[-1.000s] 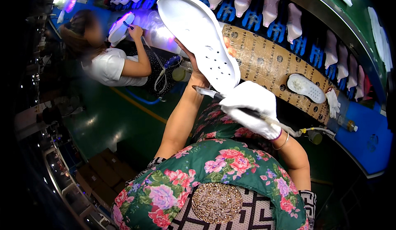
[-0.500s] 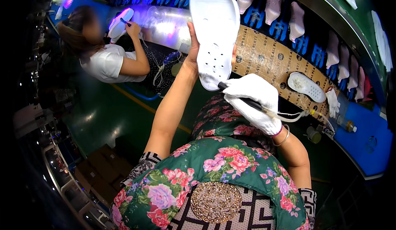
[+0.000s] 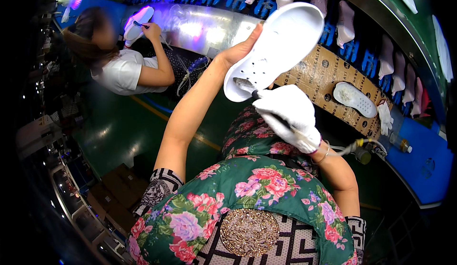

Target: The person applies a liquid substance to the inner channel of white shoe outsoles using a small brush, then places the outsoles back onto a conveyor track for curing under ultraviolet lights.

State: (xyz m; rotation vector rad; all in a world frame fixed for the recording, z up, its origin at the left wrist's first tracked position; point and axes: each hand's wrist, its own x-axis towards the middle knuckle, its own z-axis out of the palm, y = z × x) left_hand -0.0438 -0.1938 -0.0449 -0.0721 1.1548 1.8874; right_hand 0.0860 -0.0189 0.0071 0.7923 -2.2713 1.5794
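My bare left hand (image 3: 238, 52) is closed around the edge of a white shoe sole (image 3: 293, 34), holding it tilted with its wide end up and to the right. Several small dark holes dot the sole's lower part. In a white knit glove, my right hand (image 3: 291, 115) pinches a black-handled brush (image 3: 256, 94). The brush's tip lies against the inner surface at the sole's lower end, where a greyish patch shows. A pale tube runs from the brush past my right wrist. The fingers of my left hand behind the sole are mostly hidden.
On the cardboard-covered bench (image 3: 309, 82) lie another white sole (image 3: 354, 99) and a white glove (image 3: 384, 117). A clear bottle (image 3: 400, 142) rests by the blue surface (image 3: 421, 155). Pink shoe lasts (image 3: 346, 24) line blue holders behind. At left, a co-worker (image 3: 128, 70) brushes another sole.
The sole has turned clockwise, its upper end swinging right and down toward me. My right hand has shifted slightly, and the brush now touches farther inside the sole's lower end.
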